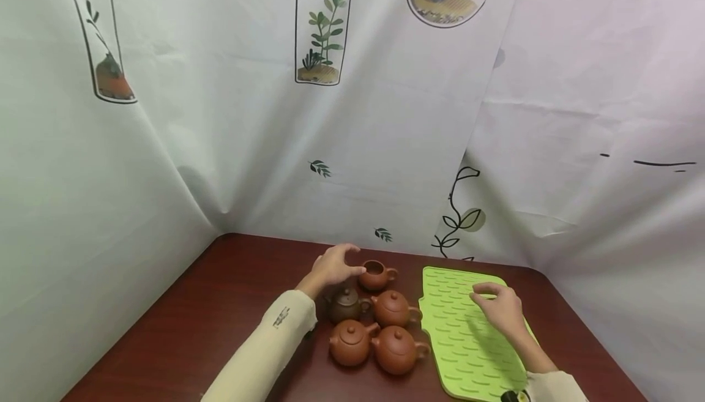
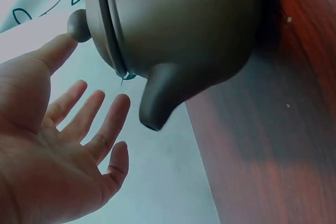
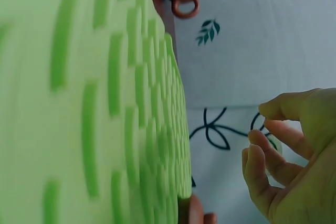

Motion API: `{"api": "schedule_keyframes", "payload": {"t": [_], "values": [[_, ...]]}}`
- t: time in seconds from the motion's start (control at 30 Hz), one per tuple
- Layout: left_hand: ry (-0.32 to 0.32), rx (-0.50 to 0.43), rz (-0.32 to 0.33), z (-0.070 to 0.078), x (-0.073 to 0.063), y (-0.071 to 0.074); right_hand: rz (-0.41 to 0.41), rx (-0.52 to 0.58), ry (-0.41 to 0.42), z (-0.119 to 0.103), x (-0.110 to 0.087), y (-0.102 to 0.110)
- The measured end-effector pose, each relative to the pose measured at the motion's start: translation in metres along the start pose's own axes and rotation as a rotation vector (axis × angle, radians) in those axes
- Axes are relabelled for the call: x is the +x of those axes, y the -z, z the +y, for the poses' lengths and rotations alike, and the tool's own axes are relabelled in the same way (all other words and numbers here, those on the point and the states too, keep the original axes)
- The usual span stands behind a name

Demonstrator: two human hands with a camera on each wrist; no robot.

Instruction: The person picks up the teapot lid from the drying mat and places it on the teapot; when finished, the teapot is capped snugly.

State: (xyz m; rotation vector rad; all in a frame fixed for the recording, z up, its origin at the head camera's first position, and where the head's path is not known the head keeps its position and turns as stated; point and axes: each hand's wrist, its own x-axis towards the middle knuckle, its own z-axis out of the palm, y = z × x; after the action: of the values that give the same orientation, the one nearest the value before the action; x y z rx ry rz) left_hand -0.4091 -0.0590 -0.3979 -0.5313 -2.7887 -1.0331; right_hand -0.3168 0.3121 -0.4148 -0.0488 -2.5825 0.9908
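My left hand [image 1: 335,265] reaches to the back of the teapot group, fingers spread and thumb tip overlapping the rim of a lidless reddish-brown teapot [image 1: 376,276]. Just below that hand stands a dark brown teapot [image 1: 345,306] with its lid on; it fills much of the left wrist view, spout toward the fingers. Three lidded reddish-brown teapots, at the middle [image 1: 391,309], front left [image 1: 350,343] and front right [image 1: 398,350], stand close by. Over the green ridged mat [image 1: 457,328] hovers my right hand [image 1: 502,310], loosely curled and holding nothing.
The dark red wooden table [image 1: 182,328] ends at white cloth [image 1: 264,145] printed with plants, at the back and both sides. A reddish-brown piece with a knob [image 3: 196,211] shows past the mat's edge in the right wrist view.
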Motion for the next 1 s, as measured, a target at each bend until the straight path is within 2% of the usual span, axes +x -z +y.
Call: {"api": "schedule_keyframes", "payload": {"t": [0.2,0.33,0.6,1.0], "values": [[-0.023,-0.012,-0.063,0.004,0.007,-0.006,-0.008,-0.030,-0.036,0.020,0.005,0.009],[-0.014,-0.032,-0.100,0.004,0.010,-0.013,-0.037,-0.032,-0.069,0.029,0.005,0.014],[0.015,0.010,-0.105,0.001,0.015,-0.017,-0.073,-0.035,-0.131,0.040,0.010,0.022],[0.062,0.081,-0.133,-0.003,0.019,-0.022,-0.046,-0.090,-0.113,0.052,0.022,0.022]]}}
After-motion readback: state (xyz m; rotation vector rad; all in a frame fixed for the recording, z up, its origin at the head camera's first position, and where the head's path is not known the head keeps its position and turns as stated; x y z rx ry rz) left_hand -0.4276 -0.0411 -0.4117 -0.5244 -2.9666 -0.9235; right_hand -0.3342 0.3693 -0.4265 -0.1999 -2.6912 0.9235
